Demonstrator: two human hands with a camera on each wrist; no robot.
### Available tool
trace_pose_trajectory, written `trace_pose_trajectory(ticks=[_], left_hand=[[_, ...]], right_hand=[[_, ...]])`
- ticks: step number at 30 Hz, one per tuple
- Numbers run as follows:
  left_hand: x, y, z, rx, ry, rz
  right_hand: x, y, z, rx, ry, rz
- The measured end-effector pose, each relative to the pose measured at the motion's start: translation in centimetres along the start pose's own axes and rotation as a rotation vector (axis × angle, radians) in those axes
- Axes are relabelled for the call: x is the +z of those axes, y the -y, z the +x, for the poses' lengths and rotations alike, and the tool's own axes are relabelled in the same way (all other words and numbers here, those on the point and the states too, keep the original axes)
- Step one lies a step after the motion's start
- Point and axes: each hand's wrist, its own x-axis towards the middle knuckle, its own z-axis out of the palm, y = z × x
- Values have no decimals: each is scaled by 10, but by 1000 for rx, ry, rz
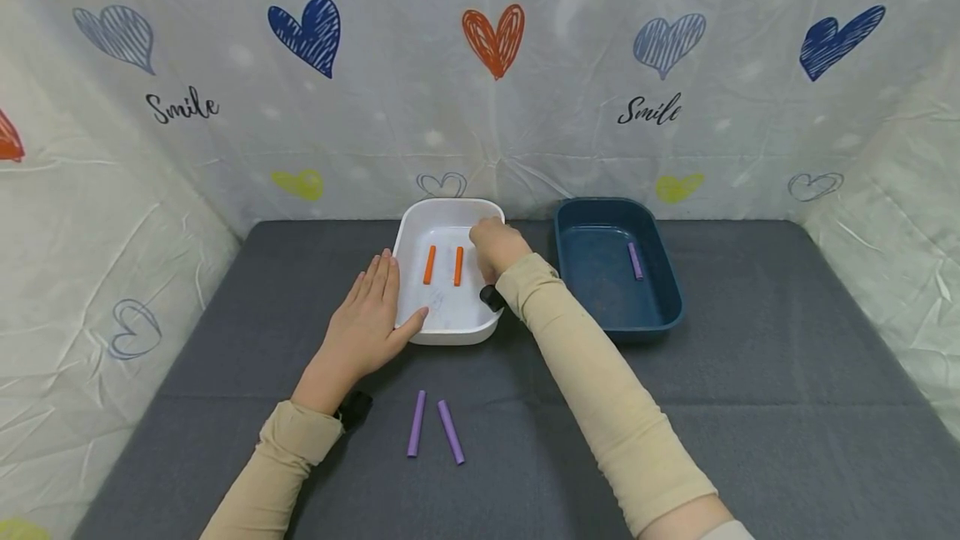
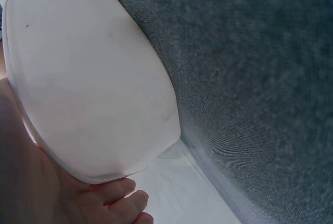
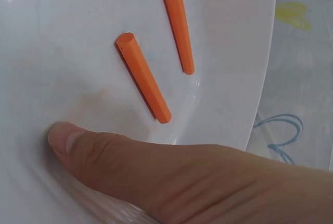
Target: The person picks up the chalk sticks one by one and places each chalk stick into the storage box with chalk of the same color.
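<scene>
In the head view my right hand (image 1: 498,247) reaches over the right rim into the white tray (image 1: 448,335), its fingers bent down and mostly hidden. The right wrist view has the thumb (image 3: 104,151) near the tray floor; anything under the fingers is out of sight. Two orange crayon-like sticks, a left one (image 1: 429,265) and a right one (image 1: 458,266), lie apart on the tray floor. My left hand (image 1: 367,315) rests against the tray's left side, fingers straight and thumb over the near-left rim. Its fingers (image 2: 127,206) touch the tray edge in the left wrist view.
A dark blue tray (image 1: 600,307) stands to the right, holding a purple stick (image 1: 635,261). Two more purple sticks, one left (image 1: 416,423) and one right (image 1: 451,432), lie on the grey cloth (image 1: 750,407) in front. A heart-printed curtain (image 1: 555,132) closes off the back.
</scene>
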Motion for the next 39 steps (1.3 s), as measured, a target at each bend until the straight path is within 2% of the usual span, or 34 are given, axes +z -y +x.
trace_pose_trajectory(ticks=[10, 16, 21, 29, 32, 37, 38, 39], left_hand=[[1, -3, 0, 9, -8, -8], [2, -2, -1, 5, -3, -8], [1, -2, -2, 0, 1, -4], [1, -2, -1, 1, -14, -3], [1, -2, -1, -2, -10, -5], [0, -3, 0, 0, -9, -5], [0, -3, 0, 0, -8, -6], [0, -3, 0, 1, -8, -6]], right_hand=[[-1, -2, -2, 3, 2, 20], [-2, -2, 3, 12, 8, 95], [-11, -5, 1, -21, 3, 170], [-23, -10, -3, -57, 32, 228], [-20, -16, 3, -70, 6, 248], [-22, -21, -5, -87, -28, 289], [-26, -20, -12, -85, -19, 303], [-24, -22, -10, -96, -36, 313]])
